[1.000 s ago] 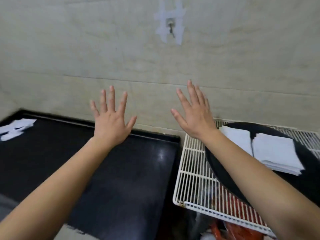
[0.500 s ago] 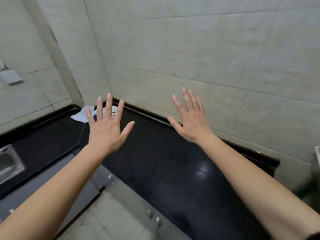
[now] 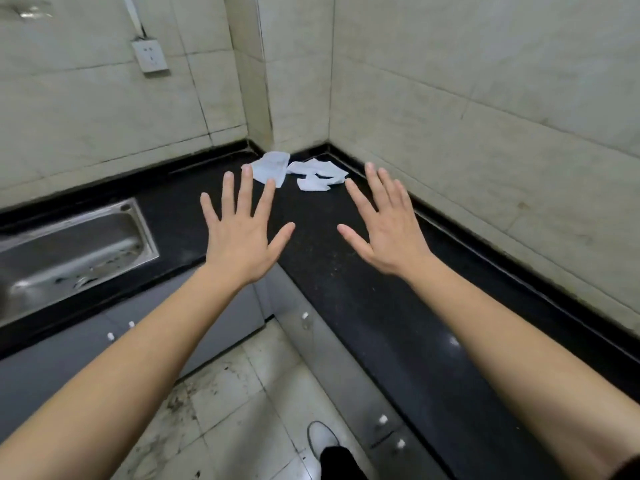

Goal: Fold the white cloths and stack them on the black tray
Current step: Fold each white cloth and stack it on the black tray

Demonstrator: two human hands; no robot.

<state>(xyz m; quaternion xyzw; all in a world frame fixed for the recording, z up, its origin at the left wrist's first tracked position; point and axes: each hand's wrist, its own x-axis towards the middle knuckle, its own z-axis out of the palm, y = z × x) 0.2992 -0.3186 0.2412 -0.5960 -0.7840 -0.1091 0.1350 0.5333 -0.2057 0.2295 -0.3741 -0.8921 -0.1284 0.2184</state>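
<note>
We see white cloths (image 3: 273,166) crumpled, upper centre, in the black bench (image 3: 346,271) corner | our left grip (image 3: 239,233) and right grip (image 3: 388,233) spread wide, holding nothing, mid-frame below them | steel sink (image 3: 69,251) far left

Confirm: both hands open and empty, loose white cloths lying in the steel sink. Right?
Not quite. The head view shows the white cloths lying on the black countertop, in the wall corner beyond the fingertips, not in the steel sink. The left hand and right hand are indeed open and empty.
</note>
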